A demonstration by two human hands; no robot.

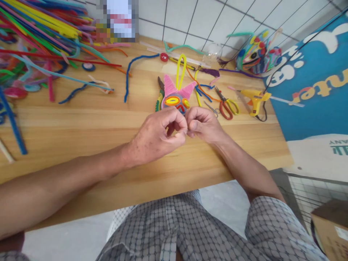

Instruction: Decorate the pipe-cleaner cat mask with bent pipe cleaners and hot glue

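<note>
My left hand [165, 132] and my right hand [202, 125] meet fingertip to fingertip above the table. Both are closed in a pinch, and whatever sits between the fingers is too small or hidden to make out. Just behind them lies a pipe-cleaner mask ornament [175, 95] with pink pointed ears, yellow and orange eyes and a yellow loop on top. My hands cover its lower part. Beside it, to the right, are scissors [226, 108] with red and yellow handles and a smaller metal pair [212, 108].
Pipe cleaners [54, 32] heap up at the left of the wooden table [130, 188]. A yellow glue gun [255, 99] lies at the right, near a colourful pipe-cleaner figure [252, 56]. A clear ball [212, 52] and a blue pipe cleaner [127, 76] are at the back.
</note>
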